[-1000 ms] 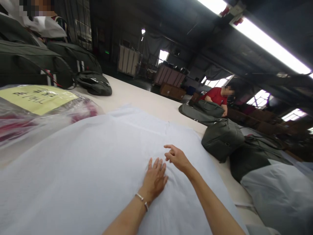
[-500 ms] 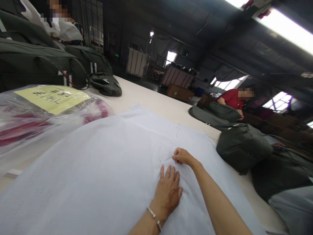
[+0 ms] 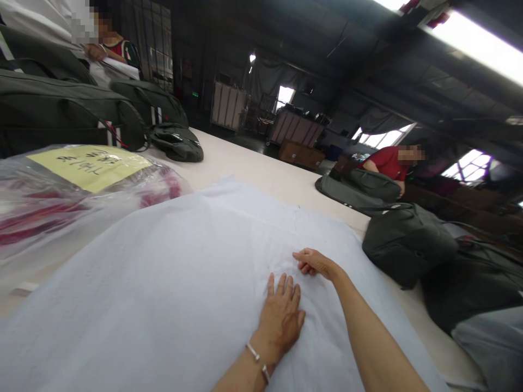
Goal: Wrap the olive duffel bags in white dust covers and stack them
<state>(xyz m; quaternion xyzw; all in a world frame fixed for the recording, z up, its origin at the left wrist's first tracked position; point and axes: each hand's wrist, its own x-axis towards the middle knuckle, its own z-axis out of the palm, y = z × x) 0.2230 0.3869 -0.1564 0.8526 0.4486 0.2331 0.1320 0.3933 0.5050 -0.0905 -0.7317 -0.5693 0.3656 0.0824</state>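
pressed flat and empty, the left hand [image 3: 281, 318] touches white fabric [image 3: 183, 272]; yellow label [image 3: 87, 167] bears handwriting.

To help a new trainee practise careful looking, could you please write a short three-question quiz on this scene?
1. True or false: the left hand, with a bracelet at its wrist, lies on the pale cloth.
2. What colour is the label on the clear plastic bag? A) blue B) yellow C) orange
3. Fill in: the person by the dark bags on the right wears a ____ top.

Key: 1 true; 2 B; 3 red.
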